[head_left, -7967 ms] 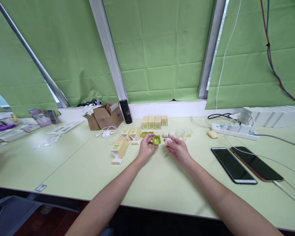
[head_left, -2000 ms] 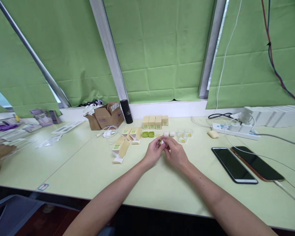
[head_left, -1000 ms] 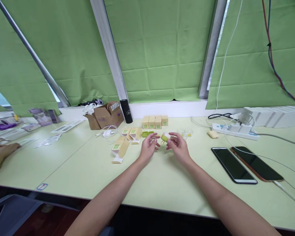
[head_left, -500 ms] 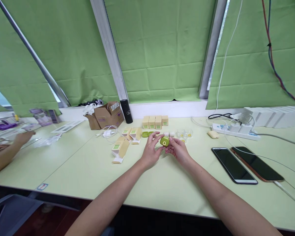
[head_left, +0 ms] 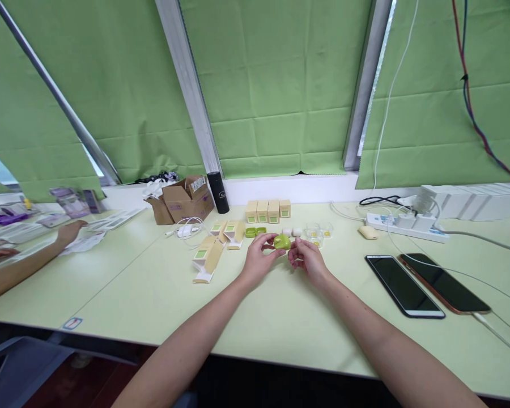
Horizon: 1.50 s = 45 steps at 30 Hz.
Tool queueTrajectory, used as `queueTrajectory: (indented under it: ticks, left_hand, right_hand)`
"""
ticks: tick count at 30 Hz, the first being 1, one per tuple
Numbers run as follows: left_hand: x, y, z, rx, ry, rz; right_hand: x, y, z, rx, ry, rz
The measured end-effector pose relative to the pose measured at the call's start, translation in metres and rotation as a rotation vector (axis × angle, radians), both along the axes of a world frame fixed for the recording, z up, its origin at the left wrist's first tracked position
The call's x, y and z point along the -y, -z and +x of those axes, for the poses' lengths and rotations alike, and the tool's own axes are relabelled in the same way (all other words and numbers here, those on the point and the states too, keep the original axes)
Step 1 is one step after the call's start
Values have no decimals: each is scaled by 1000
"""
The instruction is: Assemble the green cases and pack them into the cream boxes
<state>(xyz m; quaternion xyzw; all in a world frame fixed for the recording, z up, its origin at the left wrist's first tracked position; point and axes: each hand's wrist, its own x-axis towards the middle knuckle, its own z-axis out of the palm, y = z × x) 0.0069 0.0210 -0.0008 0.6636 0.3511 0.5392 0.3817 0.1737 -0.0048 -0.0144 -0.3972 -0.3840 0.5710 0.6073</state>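
A small glossy green rounded case (head_left: 282,242) is held just above the table. My left hand (head_left: 261,256) grips it from the left, thumb below and fingers above. On the other side my right hand (head_left: 308,259) has its fingers curled in at the case's right edge, and its fingertips partly hide that edge. Behind my left fingers lie green case pieces (head_left: 255,232). Small white cylinders (head_left: 296,232) stand just beyond the held case, beside clear cups with yellow spots (head_left: 317,241).
Opened small cartons (head_left: 212,252) lie left of my hands; closed cartons (head_left: 262,212) line the back. A cardboard box (head_left: 187,201) and black bottle (head_left: 218,192) stand behind. Right are two phones (head_left: 403,286) and a power strip (head_left: 408,225). Another person's hand (head_left: 71,231) is far left.
The green case has been turned, so its pale ring mark no longer faces me, and it has shifted slightly left. The other person's hand has moved right.
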Motion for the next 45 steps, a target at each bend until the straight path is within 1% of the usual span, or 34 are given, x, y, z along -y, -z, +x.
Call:
queueTrajectory:
  ticks: [3,6,11,14,16,18,21,23,25,28,31,33,36,40,41,43,44,45]
  left_hand:
    - [-3,2,1,69,23,-137]
    - [-5,0,0,117,71,-219]
    - [-8,-3,-2,117,95,-234]
    - [-12,-1,-4,87,102,-237]
    - [-14,1,-4,100,122,-264]
    - [-16,5,-5,166,148,-314]
    - [-20,9,-6,299,144,-384]
    - [-22,11,-7,366,123,-418]
    - [-23,11,-8,411,112,-446]
    - [-24,9,-10,439,103,-470]
    - [-24,8,-10,435,99,-468]
    - [-23,8,-10,431,98,-462]
    - [-24,9,-10,430,93,-457]
    - [-25,10,-10,433,90,-452]
    - [-25,10,-10,440,88,-449]
    - [-26,10,-11,453,83,-444]
    - [-26,10,-11,459,78,-441]
    - [-27,10,-11,465,73,-438]
  right_hand:
    - [0,1,0,19,5,1]
    - [1,1,-1,50,-10,5]
    - [5,-3,0,116,-40,40]
    - [5,-3,-1,151,-48,64]
    - [4,-1,-2,205,-24,73]
    - [1,2,0,319,75,86]
    - [-3,5,8,550,346,104]
    - [-5,5,17,673,505,66]
    - [-7,4,27,776,619,25]
    - [-12,5,42,956,712,30]
    - [-18,11,54,1150,729,-18]
    - [-21,15,58,1205,713,-84]
    - [-22,19,61,1206,703,-134]
    - [-22,17,58,1123,689,-61]
    - [-22,15,57,1056,671,-26]
    - [-23,11,52,802,594,48]
    - [-24,10,49,632,529,78]
    - [-24,8,45,419,444,90]
